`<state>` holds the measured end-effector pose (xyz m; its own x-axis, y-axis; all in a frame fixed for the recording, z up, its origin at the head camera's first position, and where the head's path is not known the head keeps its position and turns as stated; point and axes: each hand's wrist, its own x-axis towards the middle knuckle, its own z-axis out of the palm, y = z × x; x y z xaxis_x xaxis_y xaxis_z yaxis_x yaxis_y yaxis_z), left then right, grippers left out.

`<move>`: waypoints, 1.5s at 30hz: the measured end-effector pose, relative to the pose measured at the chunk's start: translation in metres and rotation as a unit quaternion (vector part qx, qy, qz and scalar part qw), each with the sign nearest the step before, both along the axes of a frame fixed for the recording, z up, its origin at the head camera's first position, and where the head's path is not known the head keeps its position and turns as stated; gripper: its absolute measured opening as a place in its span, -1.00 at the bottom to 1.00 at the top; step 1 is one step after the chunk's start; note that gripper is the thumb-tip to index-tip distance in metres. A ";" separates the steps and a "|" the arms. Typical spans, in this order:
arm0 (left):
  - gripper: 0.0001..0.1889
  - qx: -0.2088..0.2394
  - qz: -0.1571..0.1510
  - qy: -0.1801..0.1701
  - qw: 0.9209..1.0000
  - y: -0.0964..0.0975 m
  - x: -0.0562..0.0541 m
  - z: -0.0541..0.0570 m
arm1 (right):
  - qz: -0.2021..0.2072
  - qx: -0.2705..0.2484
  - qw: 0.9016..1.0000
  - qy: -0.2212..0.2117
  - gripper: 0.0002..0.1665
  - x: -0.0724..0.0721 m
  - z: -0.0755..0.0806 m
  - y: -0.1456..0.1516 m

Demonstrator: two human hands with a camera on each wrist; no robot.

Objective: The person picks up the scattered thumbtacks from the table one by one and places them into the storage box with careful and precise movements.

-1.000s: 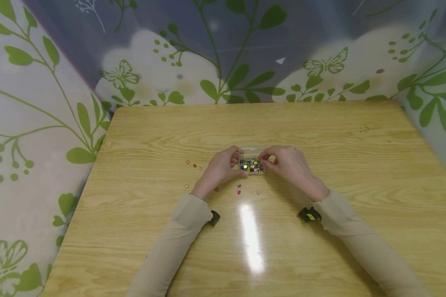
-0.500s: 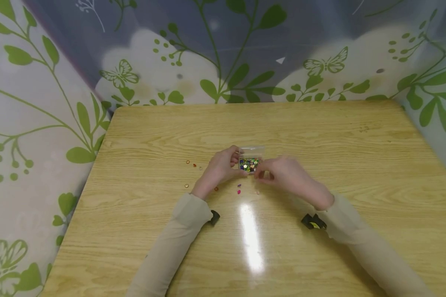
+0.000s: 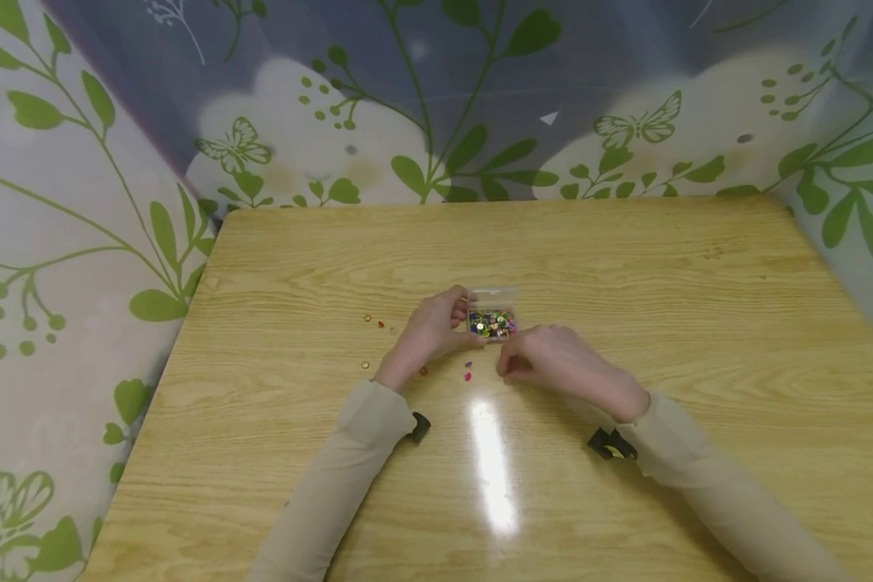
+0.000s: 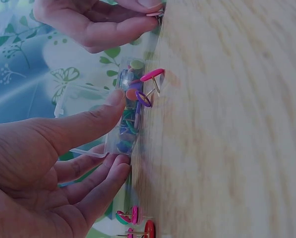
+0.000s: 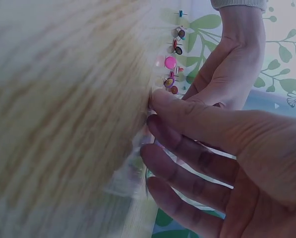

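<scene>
A small clear plastic box (image 3: pixel 493 296) stands on the table with its lid raised, full of mixed coloured thumbtacks (image 3: pixel 491 325). My left hand (image 3: pixel 428 330) holds it from the left, thumb at the near side and fingers at the far side. Just in front of the box's right end, my right hand (image 3: pixel 563 360) is low at the tabletop. In the left wrist view its fingertips pinch a pale pink thumbtack (image 4: pixel 152 14). A bright pink thumbtack (image 3: pixel 468 377) and a purple thumbtack (image 3: pixel 469 364) lie in front of the box.
More loose thumbtacks lie left of the box, such as a gold one (image 3: pixel 365 364) and a red one (image 3: pixel 381 324). The wooden table (image 3: pixel 626 259) meets a leaf-patterned backdrop (image 3: pixel 364 162) behind and at the left.
My right hand has come from the box's right end toward me, down to the table, where it now pinches the pale pink thumbtack. The left hand and box stay put.
</scene>
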<state>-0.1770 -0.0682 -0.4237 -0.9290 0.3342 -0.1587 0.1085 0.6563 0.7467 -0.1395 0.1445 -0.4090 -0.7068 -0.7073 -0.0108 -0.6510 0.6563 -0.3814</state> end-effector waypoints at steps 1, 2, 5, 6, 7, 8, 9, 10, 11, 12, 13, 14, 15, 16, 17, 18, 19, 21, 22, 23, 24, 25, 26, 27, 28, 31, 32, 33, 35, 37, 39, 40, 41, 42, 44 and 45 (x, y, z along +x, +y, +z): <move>-0.35 0.001 0.000 0.000 1.000 0.000 0.000 0.000 | 0.001 -0.001 1.000 0.002 -0.89 0.000 0.000 0.000; -0.36 0.001 0.001 0.000 1.000 0.000 0.000 0.000 | 0.004 -0.007 1.000 0.002 -0.89 -0.001 0.000 0.000; -0.36 -0.001 0.001 0.002 1.000 0.000 0.000 0.001 | 0.007 -0.029 1.000 0.009 -0.90 -0.003 -0.002 0.001; -0.36 -0.001 0.001 0.002 1.000 0.000 0.000 0.001 | 0.006 -0.037 0.999 0.013 -0.90 -0.005 -0.002 0.001; -0.35 -0.002 0.001 0.002 1.000 0.000 0.000 0.001 | 0.003 -0.044 0.999 0.016 -0.90 -0.006 -0.003 0.001; -0.35 -0.001 0.001 0.002 1.000 0.000 0.000 0.001 | -0.002 -0.050 0.999 0.020 -0.90 -0.008 -0.003 0.001; -0.35 -0.001 0.001 0.001 1.000 0.000 0.000 0.000 | -0.006 -0.053 0.998 0.025 -0.90 -0.010 -0.003 0.001; -0.36 0.000 0.001 0.000 1.000 0.000 0.001 0.000 | -0.014 -0.057 0.998 0.026 -0.90 -0.012 -0.002 0.001; -0.36 0.001 0.001 0.000 1.000 0.000 0.001 0.000 | -0.021 -0.059 0.998 0.027 -0.90 -0.013 -0.002 0.001; -0.36 0.002 0.001 -0.002 1.000 0.000 0.001 0.000 | -0.027 -0.061 0.997 0.030 -0.90 -0.015 -0.002 0.001; -0.36 0.002 0.000 -0.002 1.000 0.000 0.001 0.000 | -0.033 -0.062 0.997 0.032 -0.89 -0.017 -0.002 0.001; -0.36 0.003 0.000 -0.003 1.000 0.000 0.001 0.000 | -0.038 -0.064 0.997 0.035 -0.90 -0.018 -0.001 0.001; -0.36 0.003 0.000 -0.003 1.000 0.000 0.001 0.000 | -0.043 -0.064 0.996 0.039 -0.90 -0.020 -0.001 0.001; -0.36 0.003 -0.001 -0.002 1.000 0.000 0.001 0.000 | -0.049 -0.065 0.996 0.043 -0.90 -0.021 -0.001 0.001; -0.36 0.003 -0.001 -0.002 1.000 0.000 0.001 0.000 | -0.054 -0.066 0.995 0.049 -0.91 -0.023 -0.001 0.000; -0.36 0.003 -0.001 -0.002 1.000 0.000 0.001 0.000 | -0.059 -0.065 0.995 0.056 -0.91 -0.024 -0.001 0.000; -0.36 0.003 -0.002 -0.002 1.000 0.000 0.001 0.000 | -0.065 -0.066 0.994 0.059 -0.92 -0.025 -0.001 -0.001; -0.35 0.003 -0.003 -0.002 1.000 0.000 0.001 0.001 | -0.078 -0.067 0.992 0.069 -0.93 -0.027 0.000 -0.003; -0.35 0.002 -0.003 -0.003 1.000 0.000 0.001 0.001 | -0.084 -0.069 0.992 0.071 -0.94 -0.028 0.000 -0.004; -0.35 0.001 -0.003 -0.003 1.000 0.000 0.001 0.001 | -0.090 -0.070 0.991 0.073 -0.94 -0.029 0.000 -0.005; -0.35 0.000 -0.003 -0.003 1.000 0.000 0.001 0.001 | -0.096 -0.071 0.990 0.074 -0.94 -0.030 0.001 -0.006; -0.34 0.000 -0.004 -0.004 1.000 -0.001 0.001 0.001 | -0.102 -0.072 0.989 0.075 -0.94 -0.031 0.001 -0.007; -0.34 0.000 -0.003 -0.004 1.000 -0.001 0.001 0.001 | -0.107 -0.073 0.988 0.078 -0.94 -0.032 0.001 -0.008; -0.34 0.000 -0.003 -0.004 1.000 -0.001 0.001 0.001 | -0.112 -0.075 0.988 0.079 -0.95 -0.032 0.002 -0.009; -0.34 0.000 -0.003 -0.004 1.000 0.000 0.001 0.000 | -0.118 -0.077 0.987 0.079 -0.95 -0.032 0.002 -0.010; -0.34 0.000 -0.002 -0.003 1.000 0.000 0.001 0.000 | -0.129 -0.088 0.985 0.079 -0.95 -0.033 0.003 -0.012; -0.34 -0.001 -0.002 -0.002 1.000 0.000 0.001 0.000 | -0.132 -0.091 0.984 0.079 -0.96 -0.033 0.004 -0.013; -0.34 -0.002 -0.002 -0.002 1.000 0.000 0.001 0.000 | -0.134 -0.094 0.983 0.079 -0.96 -0.033 0.004 -0.014; -0.34 -0.003 -0.002 -0.002 1.000 0.000 0.001 0.000 | -0.137 -0.098 0.982 0.081 -0.96 -0.034 0.004 -0.015; -0.34 -0.003 -0.002 -0.002 1.000 0.000 0.001 0.000 | -0.141 -0.101 0.981 0.083 -0.95 -0.034 0.004 -0.015; -0.34 -0.005 -0.002 0.000 1.000 0.000 0.001 0.001 | -0.146 -0.104 0.980 0.085 -0.95 -0.034 0.003 -0.015; -0.34 -0.005 -0.002 0.000 1.000 0.000 0.001 0.001 | -0.148 -0.105 0.980 0.086 -0.95 -0.034 0.003 -0.015; -0.34 -0.006 -0.001 0.000 1.000 0.001 0.001 0.001 | -0.150 -0.105 0.979 0.088 -0.95 -0.034 0.002 -0.015; -0.34 -0.006 -0.001 0.000 1.000 0.001 0.000 0.001 | -0.153 -0.106 0.979 0.088 -0.95 -0.034 0.002 -0.015; -0.35 -0.007 0.000 0.001 1.000 0.001 0.000 0.001 | -0.157 -0.104 0.978 0.091 -0.95 -0.035 0.001 -0.015; -0.35 -0.007 0.000 0.001 1.000 0.001 0.000 0.001 | -0.159 -0.103 0.978 0.093 -0.94 -0.035 0.000 -0.015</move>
<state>-0.1770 -0.0675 -0.4232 -0.9292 0.3330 -0.1604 0.1114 0.6662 0.7374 -0.1745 0.1296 -0.4087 -0.8673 -0.4258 0.2579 -0.4976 0.7585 -0.4209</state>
